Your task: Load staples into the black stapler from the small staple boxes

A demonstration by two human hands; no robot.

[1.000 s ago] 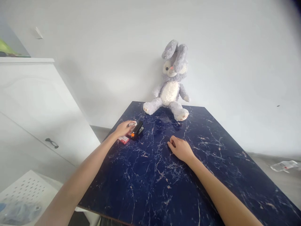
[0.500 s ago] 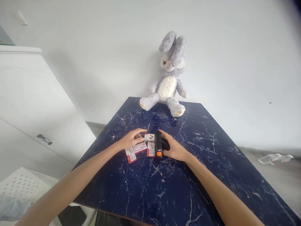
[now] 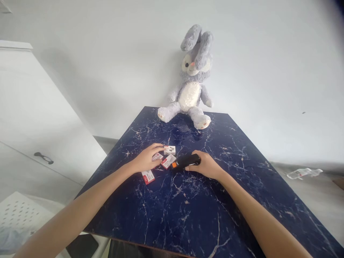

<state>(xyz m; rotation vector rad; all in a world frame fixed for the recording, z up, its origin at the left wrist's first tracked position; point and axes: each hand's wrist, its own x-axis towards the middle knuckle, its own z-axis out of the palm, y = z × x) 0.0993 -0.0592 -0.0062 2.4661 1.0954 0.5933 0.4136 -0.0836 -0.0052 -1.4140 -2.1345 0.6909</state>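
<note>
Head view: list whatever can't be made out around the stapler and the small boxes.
Small boxes: print too small to read in the head view.
One box: partly covered by the left hand.
Stapler: rear end hidden inside the right hand.
Clear item on the floor: blurred, too small to identify.
Table: near right corner cut off by the frame's edge.

A plush rabbit (image 3: 192,79) sits on the blue table (image 3: 188,215), far edge; white cabinet (image 3: 32,118) stands left
</note>
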